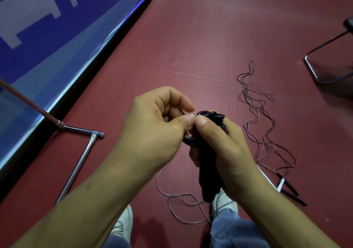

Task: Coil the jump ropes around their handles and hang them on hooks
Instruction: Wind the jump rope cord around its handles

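Right hand (219,142) grips black handles (208,171); left hand (152,125) pinches at their top, bare floor (191,47) beyond.

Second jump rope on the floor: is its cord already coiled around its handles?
No. The second jump rope lies in loose tangled loops on the red floor, its handles bare beside them.

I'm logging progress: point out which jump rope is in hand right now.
The rope with the black handles gripped in the right hand; the left hand pinches its cord. The other rope lies loose on the floor.
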The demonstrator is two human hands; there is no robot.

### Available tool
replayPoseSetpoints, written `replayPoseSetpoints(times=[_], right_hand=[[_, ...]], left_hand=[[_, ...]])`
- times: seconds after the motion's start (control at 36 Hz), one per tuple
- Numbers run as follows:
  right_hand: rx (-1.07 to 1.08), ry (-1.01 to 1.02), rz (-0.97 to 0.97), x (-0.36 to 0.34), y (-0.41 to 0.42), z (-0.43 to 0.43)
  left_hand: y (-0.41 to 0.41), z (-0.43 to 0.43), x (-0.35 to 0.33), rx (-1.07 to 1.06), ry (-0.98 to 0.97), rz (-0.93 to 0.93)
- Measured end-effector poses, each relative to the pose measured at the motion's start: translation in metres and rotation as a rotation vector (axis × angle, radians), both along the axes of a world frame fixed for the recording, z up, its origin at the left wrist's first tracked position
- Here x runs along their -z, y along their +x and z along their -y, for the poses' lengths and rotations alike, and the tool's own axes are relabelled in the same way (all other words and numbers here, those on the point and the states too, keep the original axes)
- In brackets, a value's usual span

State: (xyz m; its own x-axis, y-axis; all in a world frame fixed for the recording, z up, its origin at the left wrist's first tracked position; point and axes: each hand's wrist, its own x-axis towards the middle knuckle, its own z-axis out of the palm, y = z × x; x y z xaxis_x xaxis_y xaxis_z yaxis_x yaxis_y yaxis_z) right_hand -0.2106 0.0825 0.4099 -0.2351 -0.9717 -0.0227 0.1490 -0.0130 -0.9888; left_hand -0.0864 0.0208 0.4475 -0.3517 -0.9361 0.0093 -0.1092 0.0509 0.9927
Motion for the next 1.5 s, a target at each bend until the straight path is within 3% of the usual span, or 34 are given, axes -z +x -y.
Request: replayPoseSetpoints(times=[0.14, 0.31, 0.47, 0.75, 0.92, 1.03, 1.28, 1.5], right_hand=[[0.08, -0.065, -0.113, -0.004, 0.002, 0.001], [0.018, -0.057, -0.054, -0.001, 0.006, 0.002], [-0.062, 0.013, 0.128, -0.003, 0.004, 0.003], [-0.241, 0.114, 0.365, -0.001, 0.007, 0.001], [-0.154, 0.177, 0.434, 0.0, 0.006, -0.001], [-0.141, 0.149, 0.541, -0.004, 0.004, 0.0], [-0.089, 0.2, 0.418, -0.002, 0.008, 0.005], [-0.054, 0.088, 0.312, 0.0, 0.008, 0.005]], left_hand=[[0.001, -0.005, -0.001, -0.087, -0.043, 0.028], [0.003, -0.007, -0.005, -0.094, -0.059, -0.07], [0.004, -0.002, -0.004, -0.006, -0.053, -0.126], [0.01, 0.016, -0.002, 0.198, 0.137, -0.09], [0.007, 0.014, 0.004, 0.192, 0.217, -0.126], [0.005, 0.01, 0.003, 0.133, 0.16, -0.163], [0.008, -0.002, 0.004, 0.017, 0.044, -0.153], [0.006, -0.006, 0.012, -0.054, 0.196, -0.243]])
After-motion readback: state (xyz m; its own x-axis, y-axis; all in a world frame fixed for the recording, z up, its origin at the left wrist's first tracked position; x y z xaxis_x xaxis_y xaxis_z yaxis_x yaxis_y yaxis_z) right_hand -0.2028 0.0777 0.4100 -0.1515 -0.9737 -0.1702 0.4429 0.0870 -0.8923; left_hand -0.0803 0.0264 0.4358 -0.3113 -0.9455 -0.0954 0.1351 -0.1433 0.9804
